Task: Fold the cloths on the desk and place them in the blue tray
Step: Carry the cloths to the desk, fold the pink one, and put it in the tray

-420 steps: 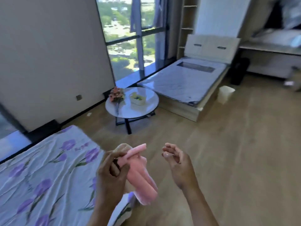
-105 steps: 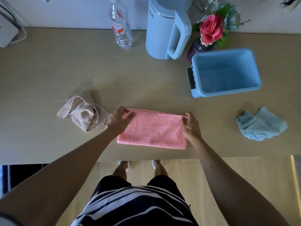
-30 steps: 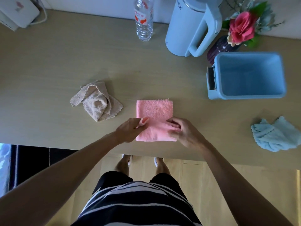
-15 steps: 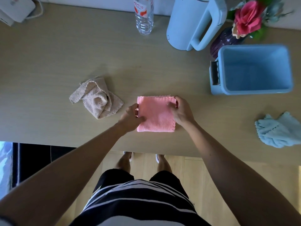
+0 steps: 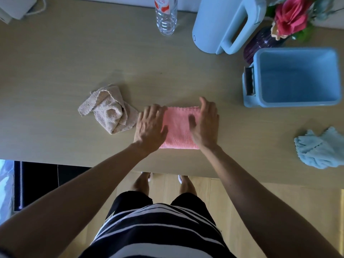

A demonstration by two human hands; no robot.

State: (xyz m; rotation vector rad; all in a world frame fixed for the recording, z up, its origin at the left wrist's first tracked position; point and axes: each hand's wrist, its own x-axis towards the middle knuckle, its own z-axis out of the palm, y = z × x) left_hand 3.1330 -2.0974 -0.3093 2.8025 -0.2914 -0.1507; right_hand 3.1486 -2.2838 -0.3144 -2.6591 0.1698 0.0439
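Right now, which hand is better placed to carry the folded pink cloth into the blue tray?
Right, probably: the right hand lies on the folded pink terry cloth, nearer the blue plastic tray.

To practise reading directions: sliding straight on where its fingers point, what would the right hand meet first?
The right hand would cross bare desk, then probably meet the light blue kettle; depth is unclear.

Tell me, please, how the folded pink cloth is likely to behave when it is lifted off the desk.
The pink cloth looks like soft terry, so it will probably sag and may unfold unless supported from both sides, where the left hand and right hand press it flat. It seems light for its size. Its fuzzy nap should resist slipping.
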